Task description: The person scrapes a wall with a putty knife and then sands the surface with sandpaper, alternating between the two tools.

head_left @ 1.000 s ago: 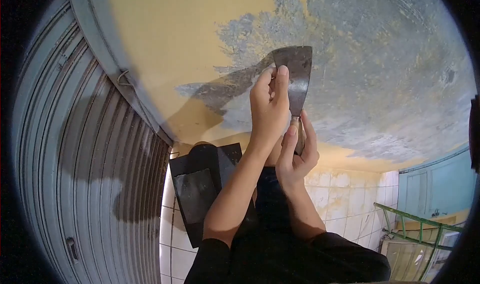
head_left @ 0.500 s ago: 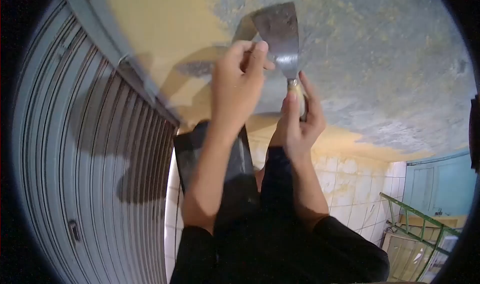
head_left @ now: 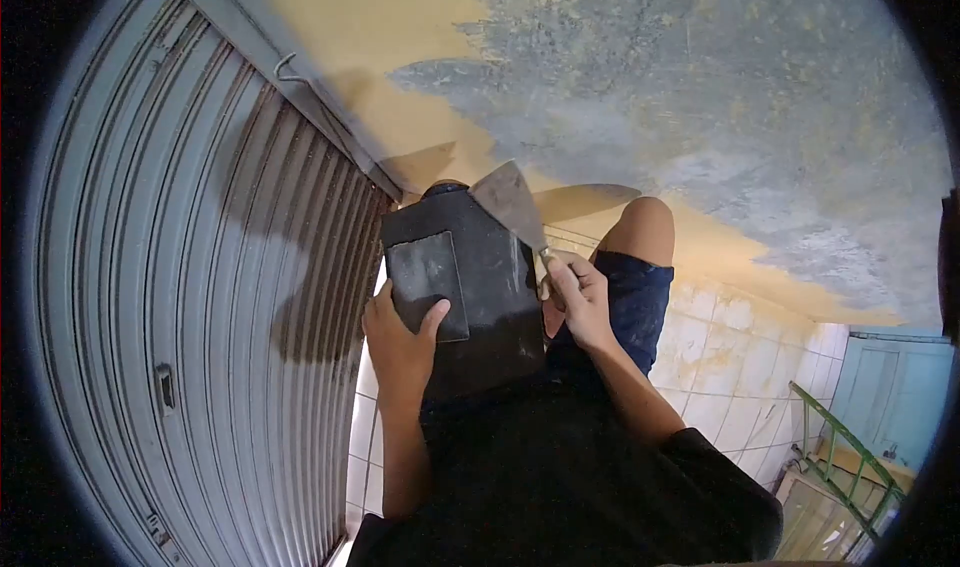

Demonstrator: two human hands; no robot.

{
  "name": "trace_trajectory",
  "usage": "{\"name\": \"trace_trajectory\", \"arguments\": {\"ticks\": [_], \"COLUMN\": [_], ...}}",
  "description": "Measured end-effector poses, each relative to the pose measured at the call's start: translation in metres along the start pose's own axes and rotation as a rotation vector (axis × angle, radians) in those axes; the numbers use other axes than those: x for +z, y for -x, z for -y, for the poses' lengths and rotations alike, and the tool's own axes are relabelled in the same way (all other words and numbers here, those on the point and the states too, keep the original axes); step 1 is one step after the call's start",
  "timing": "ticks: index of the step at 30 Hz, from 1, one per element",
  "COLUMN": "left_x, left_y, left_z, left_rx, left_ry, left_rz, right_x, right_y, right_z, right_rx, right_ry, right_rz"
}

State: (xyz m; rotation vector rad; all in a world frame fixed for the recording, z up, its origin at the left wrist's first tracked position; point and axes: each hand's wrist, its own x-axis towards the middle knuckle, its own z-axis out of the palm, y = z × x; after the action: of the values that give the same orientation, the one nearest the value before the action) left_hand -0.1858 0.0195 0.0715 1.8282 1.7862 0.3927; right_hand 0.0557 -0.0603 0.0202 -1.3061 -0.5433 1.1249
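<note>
My right hand is wrapped round the handle of a putty knife, whose broad, stained metal blade points up and to the left. At the left, my left hand grips a grey rectangular sheet with a dusty, scuffed face. Its thumb lies over the sheet's lower part and the fingers are at the left edge, partly hidden. Beneath the sheet is a larger flat black panel in front of my body; what supports it is hidden. The knife's blade overlaps the panel's upper right corner in view.
A yellow wall with a large grey scraped patch rises ahead. Along the left runs a ribbed metal shutter with a hook by its frame. My bent knee is close to the wall. White tiles and a green metal ladder-like frame are at right.
The putty knife has come down from the wall in my right hand. My left hand has left the blade area and dropped onto the grey sheet. The view has shifted.
</note>
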Motion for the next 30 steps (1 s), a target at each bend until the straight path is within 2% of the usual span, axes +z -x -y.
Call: {"name": "trace_trajectory", "arguments": {"ticks": [2,3,6,8,10,12,14,16,18,19,22,24,26,28,30], "left_x": [0.007,0.005,0.001,-0.002,-0.004,-0.015,-0.034,-0.034,-0.028,-0.025,-0.009,0.015,0.035,0.062,0.089], "left_y": [0.0,-0.003,-0.011,-0.016,-0.024,-0.027,-0.024,-0.023,-0.024,-0.026,-0.033,-0.043,-0.05,-0.059,-0.06], "left_z": [0.004,0.005,0.014,0.021,0.029,0.019,0.002,-0.01,-0.02,-0.026,-0.043,-0.041,-0.046,-0.046,-0.047], "left_rx": [0.012,-0.015,-0.054,-0.069,-0.166,-0.087,-0.223,-0.176,-0.21,-0.204,-0.203,-0.092,-0.101,0.002,0.039], "left_ry": [-0.025,0.053,0.163,0.192,0.55,0.567,0.752,0.755,0.902,0.908,0.99,0.976,0.989,1.009,1.019], "left_rz": [-0.027,-0.008,0.004,-0.007,0.064,0.058,0.34,0.341,0.369,0.373,0.315,0.289,0.331,0.468,0.468], "right_x": [-0.001,-0.002,-0.004,-0.003,0.0,-0.003,-0.009,-0.015,-0.013,-0.015,-0.029,-0.033,-0.032,-0.026,-0.025], "right_y": [-0.004,-0.004,-0.006,-0.007,-0.003,-0.005,-0.003,-0.008,-0.008,-0.009,-0.011,-0.012,-0.013,-0.015,-0.017], "right_z": [0.002,0.007,0.011,-0.002,-0.006,-0.011,-0.004,-0.015,-0.009,-0.009,-0.012,-0.01,-0.007,-0.001,-0.002], "right_rx": [-0.027,0.013,0.049,-0.024,0.006,-0.068,0.205,0.154,0.035,0.077,0.117,0.066,0.007,-0.055,-0.069], "right_ry": [0.103,0.058,0.108,0.13,0.172,0.276,0.213,0.202,0.167,0.107,0.071,0.153,0.234,0.307,0.28], "right_rz": [0.109,0.146,0.196,0.192,0.154,0.147,0.238,0.302,0.35,0.372,0.294,0.21,0.124,0.044,0.059]}}
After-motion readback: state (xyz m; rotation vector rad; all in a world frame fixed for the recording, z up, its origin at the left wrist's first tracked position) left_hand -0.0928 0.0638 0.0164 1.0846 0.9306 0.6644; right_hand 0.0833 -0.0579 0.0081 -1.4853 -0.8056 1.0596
